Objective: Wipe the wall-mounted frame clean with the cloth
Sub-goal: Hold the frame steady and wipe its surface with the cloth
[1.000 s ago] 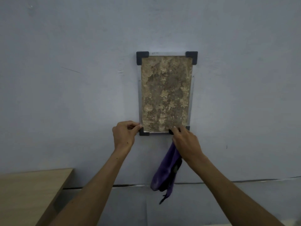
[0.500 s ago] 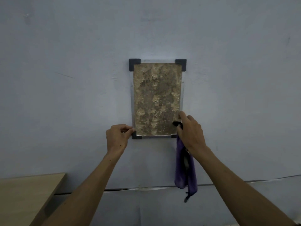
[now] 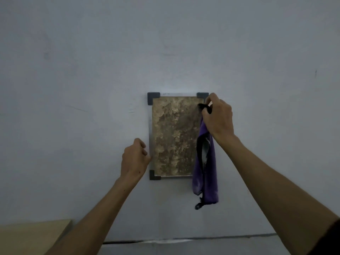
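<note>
A: Where is the tall rectangular frame [image 3: 174,136] with black corner brackets and a mottled brown panel found?
B: It is mounted flat on the pale grey-blue wall [image 3: 92,70].

A: And the purple cloth [image 3: 206,173]?
B: It is pinched by the right hand [image 3: 218,116] at the frame's upper right corner and is hung down along the right edge, past the bottom edge.

A: The left hand [image 3: 135,157]?
B: It is loosely curled beside the frame's left edge; nothing is held. A light wooden counter [image 3: 33,236] is seen at the lower left.
</note>
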`<state>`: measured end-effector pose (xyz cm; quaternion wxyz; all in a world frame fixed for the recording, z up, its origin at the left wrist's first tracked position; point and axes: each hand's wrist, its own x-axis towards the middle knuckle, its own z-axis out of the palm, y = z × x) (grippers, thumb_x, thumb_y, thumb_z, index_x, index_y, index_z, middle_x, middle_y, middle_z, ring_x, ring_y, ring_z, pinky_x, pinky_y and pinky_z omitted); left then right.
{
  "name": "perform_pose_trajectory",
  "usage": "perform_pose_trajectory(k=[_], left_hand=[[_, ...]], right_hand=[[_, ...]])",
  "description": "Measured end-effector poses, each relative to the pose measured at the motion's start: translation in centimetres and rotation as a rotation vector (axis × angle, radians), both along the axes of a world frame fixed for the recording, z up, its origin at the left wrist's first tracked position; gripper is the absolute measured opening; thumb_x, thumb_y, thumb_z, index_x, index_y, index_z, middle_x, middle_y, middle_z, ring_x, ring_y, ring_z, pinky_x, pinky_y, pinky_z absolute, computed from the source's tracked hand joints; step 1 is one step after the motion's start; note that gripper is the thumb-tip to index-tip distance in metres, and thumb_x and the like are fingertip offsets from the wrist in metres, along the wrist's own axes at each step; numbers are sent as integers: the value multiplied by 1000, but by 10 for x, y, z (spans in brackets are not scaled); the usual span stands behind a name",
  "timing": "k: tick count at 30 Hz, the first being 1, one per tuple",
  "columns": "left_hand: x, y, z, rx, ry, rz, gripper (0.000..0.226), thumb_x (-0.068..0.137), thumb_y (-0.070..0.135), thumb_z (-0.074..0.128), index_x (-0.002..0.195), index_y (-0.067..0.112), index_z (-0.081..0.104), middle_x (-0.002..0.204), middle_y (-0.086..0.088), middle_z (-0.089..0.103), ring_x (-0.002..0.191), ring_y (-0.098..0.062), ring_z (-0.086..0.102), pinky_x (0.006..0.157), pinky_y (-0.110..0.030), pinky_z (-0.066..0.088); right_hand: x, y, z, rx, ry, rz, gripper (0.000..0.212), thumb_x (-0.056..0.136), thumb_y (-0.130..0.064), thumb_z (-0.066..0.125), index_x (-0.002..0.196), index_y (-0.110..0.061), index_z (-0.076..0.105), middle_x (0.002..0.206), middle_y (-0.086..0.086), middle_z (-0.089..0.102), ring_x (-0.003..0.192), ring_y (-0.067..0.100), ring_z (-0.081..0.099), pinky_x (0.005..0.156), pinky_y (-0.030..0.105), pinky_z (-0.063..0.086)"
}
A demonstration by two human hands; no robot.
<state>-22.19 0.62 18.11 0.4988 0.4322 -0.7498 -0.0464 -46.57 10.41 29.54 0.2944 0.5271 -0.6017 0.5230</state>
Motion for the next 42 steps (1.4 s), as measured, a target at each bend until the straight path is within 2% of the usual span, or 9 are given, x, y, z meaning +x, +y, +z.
perform_pose_trajectory(k=[5,11,16,20,27,31,34,38,42], left_hand=[[-8,11,67,-238,76,-61,48,92,19,72,133,10,49,80,3,62,67,-14,62,69,-36,59],[-10,-1,118,-363,67,-142,57,99,30,62,152,22,41,85,2,67,71,-14,63,74,-30,56],[-9,-7,128,-339,85,-186,53,95,23,69,145,21,52,77,4,66,66,-13,65,75,-35,61],[-4,-12,130,-299,88,-219,52,92,25,71,142,25,54,79,1,69,64,-13,67,72,-37,63],[-3,-14,131,-274,103,-241,50,93,22,71,139,29,54,75,1,71,61,-11,68,70,-36,63],[-4,-15,132,-264,109,-244,50,93,21,72,138,29,55,75,2,71,60,-10,68,69,-34,63],[-5,-15,133,-259,110,-252,49,93,20,72,138,29,55,75,2,71,59,-9,68,69,-33,63],[-2,-15,135,-220,115,-274,49,92,21,73,137,29,55,74,1,71,59,-10,68,68,-31,63],[1,-15,139,-198,113,-301,49,91,16,73,136,28,58,73,4,69,59,-9,69,59,-24,61]], right_hand=[[5,-6,15,-54,13,13,11,90,-2,59,95,-10,52,82,10,61,71,27,56,60,39,47],[14,-22,9,-146,-167,46,9,92,-10,65,99,-10,60,89,7,66,79,21,61,66,29,48],[21,-30,9,-223,-206,42,9,92,-8,66,96,-8,58,89,5,64,78,17,59,67,23,42],[26,-33,14,-311,-173,48,8,92,-6,63,96,-9,57,89,4,63,77,17,58,66,23,45],[35,-36,6,-366,-189,10,13,98,-6,56,108,-12,61,99,9,57,77,12,50,64,2,36],[42,-40,0,-313,-183,47,23,95,-20,68,114,-10,59,109,9,55,85,12,51,73,13,40],[43,-41,6,-334,-217,60,15,95,-12,67,108,-8,61,106,10,61,87,12,52,76,20,45],[72,-50,15,-276,-76,87,9,92,-4,65,99,-6,61,95,7,60,80,11,50,68,3,37],[99,-64,21,-199,26,223,12,91,0,63,99,-8,59,95,5,59,80,11,52,70,5,40]])
